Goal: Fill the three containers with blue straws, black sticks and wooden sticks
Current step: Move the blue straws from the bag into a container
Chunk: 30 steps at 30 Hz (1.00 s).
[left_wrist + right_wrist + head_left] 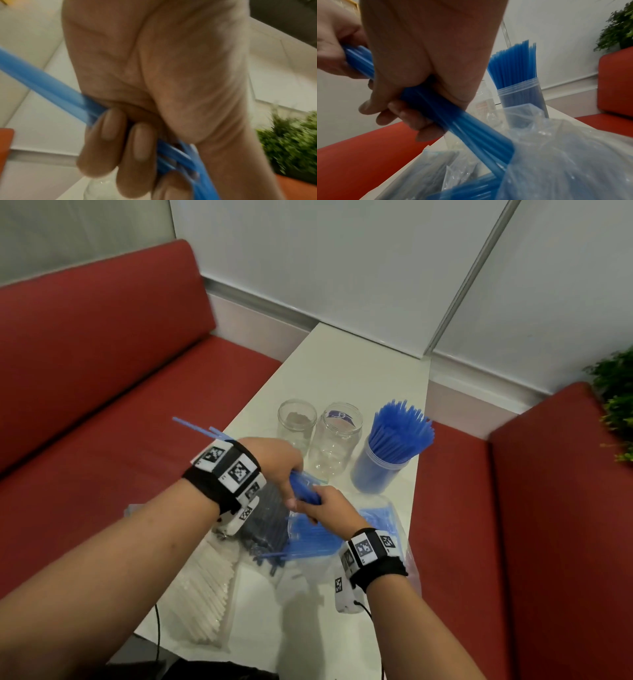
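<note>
From the head view, the right hand [330, 506] and left hand [274, 463] both clench one bundle of blue straws [305, 491] above a clear crinkled bag [376, 518]. Left wrist: curled fingers [111, 142] wrap smooth blue tubes, blurred. Right wrist: the bundle runs down into the bag; a ribbed plastic container [520, 97] stands packed with straws.

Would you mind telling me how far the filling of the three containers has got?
Done or nearly: the right container already stands packed with blue straws. In hand: the left hand and right hand both grip another bundle of blue straws above the bag. Left: the two glass jars are empty, with the black sticks and pale sticks bagged on the table.
</note>
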Each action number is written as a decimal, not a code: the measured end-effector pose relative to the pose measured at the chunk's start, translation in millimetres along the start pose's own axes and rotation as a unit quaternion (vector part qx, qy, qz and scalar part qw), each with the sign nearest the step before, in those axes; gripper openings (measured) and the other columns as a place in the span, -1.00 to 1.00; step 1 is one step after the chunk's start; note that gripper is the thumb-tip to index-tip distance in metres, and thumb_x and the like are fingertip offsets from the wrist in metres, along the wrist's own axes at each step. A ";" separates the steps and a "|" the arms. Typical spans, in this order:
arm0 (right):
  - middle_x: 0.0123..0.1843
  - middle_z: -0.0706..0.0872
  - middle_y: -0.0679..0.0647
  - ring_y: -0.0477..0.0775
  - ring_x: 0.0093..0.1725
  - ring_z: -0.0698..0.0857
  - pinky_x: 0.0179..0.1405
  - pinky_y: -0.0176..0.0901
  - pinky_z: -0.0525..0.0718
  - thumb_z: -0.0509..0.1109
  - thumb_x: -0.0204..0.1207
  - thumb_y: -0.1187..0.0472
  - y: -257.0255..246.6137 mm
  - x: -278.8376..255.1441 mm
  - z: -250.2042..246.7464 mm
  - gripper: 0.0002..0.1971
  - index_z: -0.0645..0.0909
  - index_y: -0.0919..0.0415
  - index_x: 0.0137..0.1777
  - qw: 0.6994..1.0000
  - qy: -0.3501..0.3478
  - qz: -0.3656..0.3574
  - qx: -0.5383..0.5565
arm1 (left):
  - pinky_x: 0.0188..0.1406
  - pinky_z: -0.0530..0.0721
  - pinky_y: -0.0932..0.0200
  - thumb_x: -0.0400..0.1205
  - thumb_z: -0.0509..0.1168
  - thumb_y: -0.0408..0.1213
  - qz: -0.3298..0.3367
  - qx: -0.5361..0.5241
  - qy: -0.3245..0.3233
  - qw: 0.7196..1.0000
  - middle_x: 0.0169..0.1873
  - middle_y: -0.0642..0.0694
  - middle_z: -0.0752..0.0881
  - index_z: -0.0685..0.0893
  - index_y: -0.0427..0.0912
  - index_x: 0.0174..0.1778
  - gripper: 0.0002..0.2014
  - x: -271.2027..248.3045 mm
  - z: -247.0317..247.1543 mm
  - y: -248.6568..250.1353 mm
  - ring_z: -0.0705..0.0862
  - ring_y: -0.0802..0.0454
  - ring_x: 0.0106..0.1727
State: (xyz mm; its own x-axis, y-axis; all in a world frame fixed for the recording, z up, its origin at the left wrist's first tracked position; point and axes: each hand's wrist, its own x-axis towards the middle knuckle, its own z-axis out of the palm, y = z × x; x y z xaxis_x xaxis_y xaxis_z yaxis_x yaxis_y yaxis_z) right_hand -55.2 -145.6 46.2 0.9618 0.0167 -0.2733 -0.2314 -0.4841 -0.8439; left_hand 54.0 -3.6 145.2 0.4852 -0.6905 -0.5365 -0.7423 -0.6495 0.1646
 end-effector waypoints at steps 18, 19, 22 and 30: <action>-0.19 0.63 0.11 -0.11 -0.46 0.55 -0.54 -0.26 0.47 0.25 0.60 0.47 -49.1 20.8 0.2 -0.55 0.35 0.14 0.43 0.955 0.181 -0.034 0.233 | -0.43 0.40 0.35 0.44 0.50 0.24 0.035 -0.498 0.358 0.789 -0.45 0.09 0.43 0.73 0.15 0.12 -0.59 19.2 51.1 19.3 0.41 0.16 -0.42; -0.18 0.64 0.09 -0.16 -0.48 0.57 -0.55 -0.30 0.48 0.25 0.61 0.49 -48.2 21.1 -0.9 -0.46 0.27 0.14 0.53 0.955 0.174 -0.035 0.237 | -0.37 0.50 0.27 0.47 0.48 0.24 0.035 -0.495 0.356 0.792 -0.42 0.03 0.56 0.76 0.08 0.06 -0.62 19.0 51.4 20.6 0.52 0.10 -0.38; -0.01 0.67 0.06 -0.35 -0.35 0.65 -0.41 -0.45 0.55 0.27 0.58 0.58 -40.4 21.9 -5.6 -0.14 -0.07 0.15 0.76 0.963 0.146 -0.053 0.221 | -0.26 0.64 0.25 0.55 0.44 0.17 0.022 -0.485 0.357 0.798 -0.30 0.02 0.81 0.77 0.04 -0.14 -0.73 18.1 47.9 20.9 0.73 0.20 -0.29; -0.20 0.70 -0.08 -0.08 -0.24 0.64 -0.17 -0.07 0.64 0.35 0.58 0.43 -43.0 12.4 -1.0 -0.65 0.58 0.10 0.30 0.974 0.084 -0.091 0.187 | -0.31 0.63 0.15 0.69 0.33 -0.17 -0.025 -0.508 0.437 0.742 -0.38 -0.18 0.75 0.71 -0.29 -0.25 -0.71 19.0 29.9 14.4 0.72 0.00 -0.32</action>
State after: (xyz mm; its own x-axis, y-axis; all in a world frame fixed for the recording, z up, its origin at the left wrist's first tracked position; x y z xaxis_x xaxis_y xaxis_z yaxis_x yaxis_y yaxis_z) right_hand -33.1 -125.5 79.7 0.9951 -0.0854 -0.0502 -0.0612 -0.1325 -0.9893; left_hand 38.7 -16.6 112.6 0.9442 -0.3118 0.1062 -0.1981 -0.2800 0.9394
